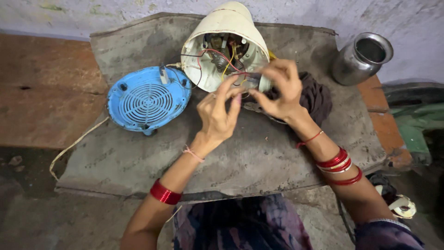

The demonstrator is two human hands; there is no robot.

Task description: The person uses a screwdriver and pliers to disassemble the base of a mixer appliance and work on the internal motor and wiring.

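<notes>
A cream appliance housing (pixel 230 28) lies on its side on a grey slab (pixel 259 153), its open end showing a motor and red, yellow and black wires (pixel 221 58). My left hand (pixel 216 115) and my right hand (pixel 280 90) meet just below that opening. Together they pinch a small grey cylindrical part (pixel 252 81) that is tied to the wires. Both wrists wear red bangles.
A blue round vented base cover (pixel 148 98) lies left of the housing, with a pale cord (pixel 74 146) trailing off the slab. A dark cloth (pixel 317 98) sits behind my right hand. A steel pot (pixel 361 58) stands at the slab's far right corner.
</notes>
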